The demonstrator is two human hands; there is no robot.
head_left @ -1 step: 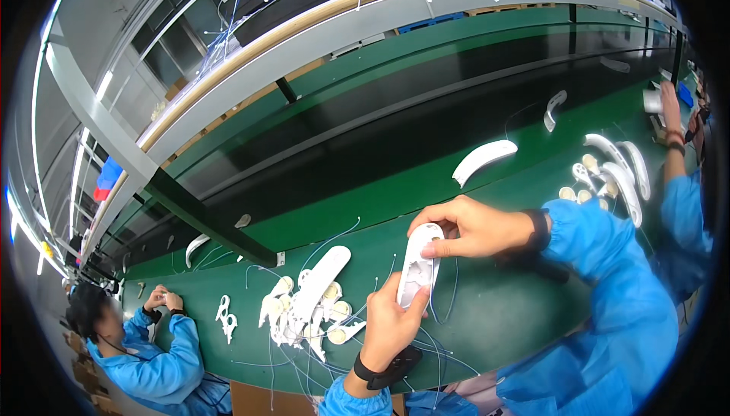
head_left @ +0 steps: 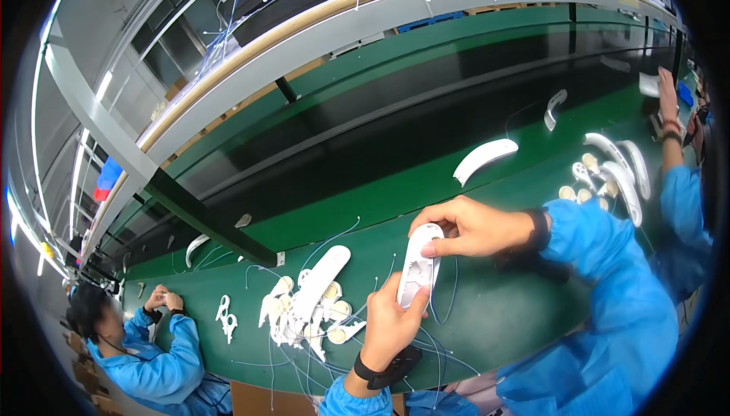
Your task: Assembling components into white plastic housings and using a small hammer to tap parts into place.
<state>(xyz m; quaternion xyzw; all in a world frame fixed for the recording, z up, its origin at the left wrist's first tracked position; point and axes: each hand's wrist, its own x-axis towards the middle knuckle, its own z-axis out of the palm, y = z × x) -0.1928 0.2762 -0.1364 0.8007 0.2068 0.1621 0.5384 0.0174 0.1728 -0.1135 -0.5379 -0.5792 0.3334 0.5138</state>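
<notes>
Between my hands is a long white curved plastic shell (head_left: pixel 417 265), its hollow inner side facing up. My left hand (head_left: pixel 391 323) grips its near end, thumb along the rim. At the far end my right hand (head_left: pixel 473 227) pinches it, the thumb pressed over the edge close to a round opening. A thin blue-white wire (head_left: pixel 455 294) hangs in a loop beside the shell. Left of my left hand lies a pile of white plastic parts (head_left: pixel 293 313) with round cream-coloured pieces and wires, and another long white shell (head_left: pixel 323 283) rests on top.
A white curved cover (head_left: pixel 487 159) lies beyond my right hand. More curved shells and round parts (head_left: pixel 620 180) sit at the right. A dark conveyor belt (head_left: pixel 365 142) runs behind the green table (head_left: pixel 502 325). Co-workers sit left (head_left: pixel 156 355) and right (head_left: pixel 673 127). A metal post (head_left: pixel 205 214) stands left.
The right co-worker's hand has shifted slightly upward along with a white piece. My hands and the shell stay practically where they were.
</notes>
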